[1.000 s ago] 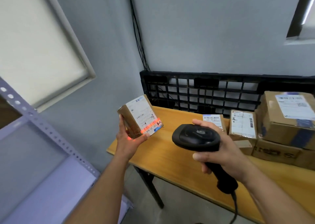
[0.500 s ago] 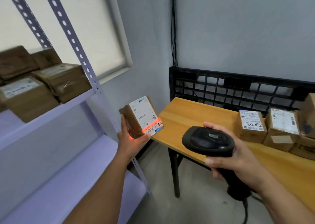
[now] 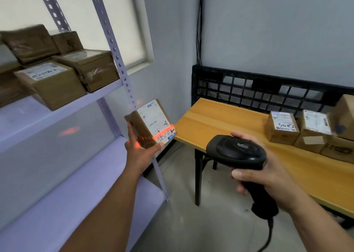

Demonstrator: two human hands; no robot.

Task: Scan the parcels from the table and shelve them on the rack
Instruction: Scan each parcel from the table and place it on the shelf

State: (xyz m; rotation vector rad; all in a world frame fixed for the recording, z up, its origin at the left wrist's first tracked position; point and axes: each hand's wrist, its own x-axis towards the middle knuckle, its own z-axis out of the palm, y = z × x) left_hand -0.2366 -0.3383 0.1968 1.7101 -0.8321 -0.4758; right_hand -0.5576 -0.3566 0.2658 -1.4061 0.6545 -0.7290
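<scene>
Matt cardboard parcel (image 3: 151, 124), wooden table (image 3: 220, 125)

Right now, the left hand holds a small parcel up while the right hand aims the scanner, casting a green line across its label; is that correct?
Not quite: the head view shows the line across the label is red, not green. The left hand does hold the small parcel up, and the right hand aims the scanner.

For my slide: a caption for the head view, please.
Left hand holds parcel in red beam; right hand grips scanner, beside the rack.
</scene>
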